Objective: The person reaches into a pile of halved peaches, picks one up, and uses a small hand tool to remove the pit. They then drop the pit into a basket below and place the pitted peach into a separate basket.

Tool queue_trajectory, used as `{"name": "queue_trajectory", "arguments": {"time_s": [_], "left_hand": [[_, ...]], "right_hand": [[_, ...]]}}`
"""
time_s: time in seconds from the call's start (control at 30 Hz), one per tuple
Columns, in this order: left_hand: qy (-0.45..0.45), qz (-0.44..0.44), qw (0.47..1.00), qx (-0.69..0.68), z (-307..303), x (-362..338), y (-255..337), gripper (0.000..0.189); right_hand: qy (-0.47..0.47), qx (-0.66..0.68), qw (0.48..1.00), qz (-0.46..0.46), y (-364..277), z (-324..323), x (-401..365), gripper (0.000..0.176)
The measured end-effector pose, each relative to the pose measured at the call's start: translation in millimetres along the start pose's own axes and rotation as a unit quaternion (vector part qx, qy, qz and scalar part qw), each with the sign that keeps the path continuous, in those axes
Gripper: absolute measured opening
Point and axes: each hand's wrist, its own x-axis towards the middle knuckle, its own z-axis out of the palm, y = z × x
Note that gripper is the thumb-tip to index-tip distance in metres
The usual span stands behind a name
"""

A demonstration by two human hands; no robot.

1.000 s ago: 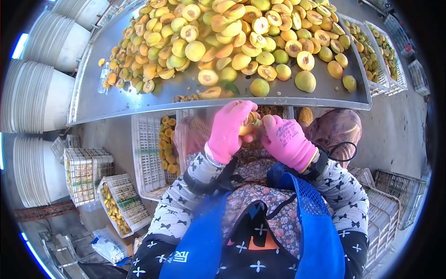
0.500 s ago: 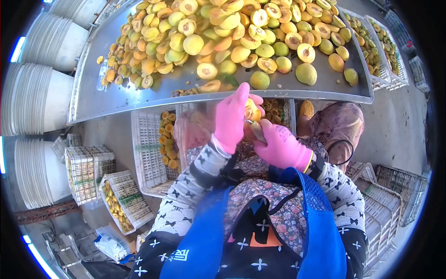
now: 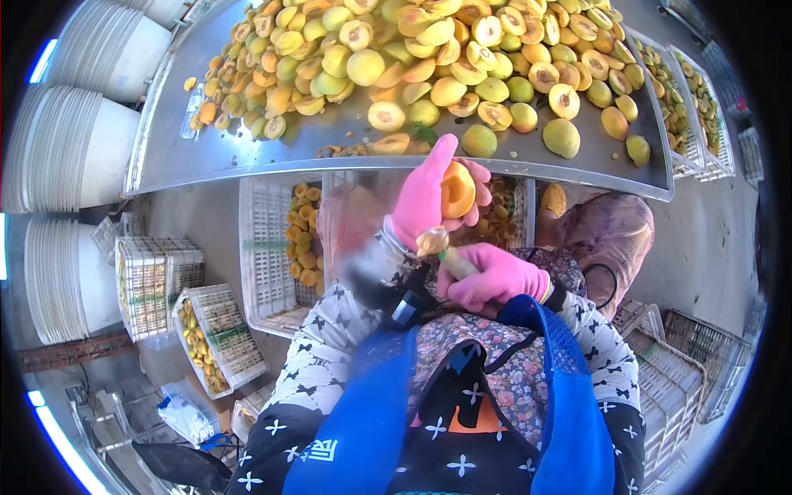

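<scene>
The fruit half point(image 3: 458, 191) is just above the middle of the frame, its hollowed face showing. Your left hand point(image 3: 419, 205) has it in a half-closed grip, thumb raised. It looks light, and probably firm but easy to bruise, with wet, slippery flesh; cup it by the skin side, off the cut rim. Your right hand point(image 3: 497, 276) closes around the handle of a tool point(image 3: 459, 263), a stone point(image 3: 432, 242) at its tip. Across the upper frame, the shiny metal surface point(image 3: 256, 157) carries heaped fruit point(image 3: 363, 68). Stacked white tubs point(image 3: 62, 153) line the left edge; a fruit crate point(image 3: 235, 330) leans at lower left.
</scene>
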Motion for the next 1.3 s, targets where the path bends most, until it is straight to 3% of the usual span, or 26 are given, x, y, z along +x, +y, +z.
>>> {"name": "queue_trajectory", "arguments": {"time_s": [0.03, 0.07, 0.1, 0.13, 0.17, 0.2, 0.23, 0.3, 0.33, 0.37, 0.43, 0.47, 0.53, 0.63, 0.67, 0.7, 0.77, 0.87, 0.93, 1.0, 1.07, 1.2, 1.3], "left_hand": [[0.009, -0.018, 1.0, -0.013, -2, -4, 5, 0.058], [0.047, 0.068, 0.994, 0.073, -14, -22, 14, 0.057], [0.091, -0.012, 0.992, 0.084, -34, -44, 39, 0.052], [0.136, 0.047, 0.981, 0.127, -59, -70, 52, 0.042], [0.009, 0.147, 0.849, 0.507, -103, -87, 69, 0.042], [-0.011, 0.322, 0.564, 0.76, -148, -104, 86, 0.049], [0.051, 0.3, 0.646, 0.7, -147, -99, 89, 0.053], [0.173, 0.252, 0.781, 0.545, -138, -74, 94, 0.061], [0.211, 0.238, 0.816, 0.483, -141, -43, 90, 0.065], [0.246, 0.222, 0.846, 0.417, -139, -8, 83, 0.07], [0.308, 0.147, 0.842, 0.418, -97, 33, 81, 0.069], [0.323, 0.142, 0.81, 0.469, -103, 60, 70, 0.069], [0.35, 0.131, 0.738, 0.561, -131, 110, 42, 0.071], [0.297, 0.153, 0.794, 0.508, -131, 93, 56, 0.061], [0.256, 0.154, 0.892, 0.34, -99, 61, 67, 0.057], [0.204, 0.159, 0.936, 0.237, -92, 50, 65, 0.056], [0.1, 0.158, 0.982, 0.018, -86, 26, 58, 0.055], [0.04, 0.154, 0.986, 0.045, -36, -9, 43, 0.049], [-0.008, 0.14, 0.99, -0.035, -21, -18, 30, 0.046], [-0.059, 0.112, 0.984, -0.122, -23, -19, 26, 0.045], [-0.025, 0.114, 0.985, -0.126, -18, -19, 19, 0.042], [-0.051, 0.122, 0.981, -0.144, -12, -12, 3, 0.047], [-0.015, 0.23, 0.973, -0.025, -5, -12, 2, 0.043]], "right_hand": [[0.045, -0.024, 0.999, -0.011, -1, 1, -2, 0.013], [0.088, -0.05, 0.995, -0.026, -3, -1, -6, 0.013], [0.13, -0.076, 0.988, -0.043, -5, -5, -9, 0.014], [0.224, -0.194, 0.954, -0.042, -3, -11, -15, 0.017], [0.251, -0.42, 0.864, -0.121, 12, -37, -20, 0.024], [0.269, -0.453, 0.849, -0.037, -2, -38, -25, 0.027], [0.282, -0.481, 0.829, 0.052, -13, -36, -32, 0.03], [0.325, -0.618, 0.708, -0.103, 7, -70, -22, 0.03], [0.399, -0.538, 0.74, -0.066, -5, -67, -18, 0.03], [0.404, -0.534, 0.737, -0.095, -11, -64, -21, 0.03], [0.415, -0.521, 0.73, -0.151, -25, -52, -33, 0.031], [0.37, -0.435, 0.82, -0.036, -40, -33, -47, 0.032], [0.34, -0.5, 0.794, -0.061, -27, -33, -58, 0.03], [0.356, -0.509, 0.775, -0.118, -10, -32, -59, 0.031], [0.368, -0.489, 0.777, -0.149, -10, -27, -55, 0.032], [0.379, -0.466, 0.779, -0.18, -10, -23, -49, 0.034], [0.376, -0.496, 0.733, -0.274, -14, -14, -30, 0.038], [0.39, -0.527, 0.662, -0.365, -29, 3, 0, 0.036], [0.374, -0.567, 0.604, -0.416, -28, -2, 14, 0.035], [0.4, -0.594, 0.594, -0.367, -24, -4, 14, 0.033], [0.41, -0.623, 0.588, -0.313, -19, -7, 10, 0.03], [0.397, -0.656, 0.56, -0.315, -21, -12, 2, 0.029], [0.389, -0.661, 0.546, -0.338, -27, -7, -2, 0.028]]}}
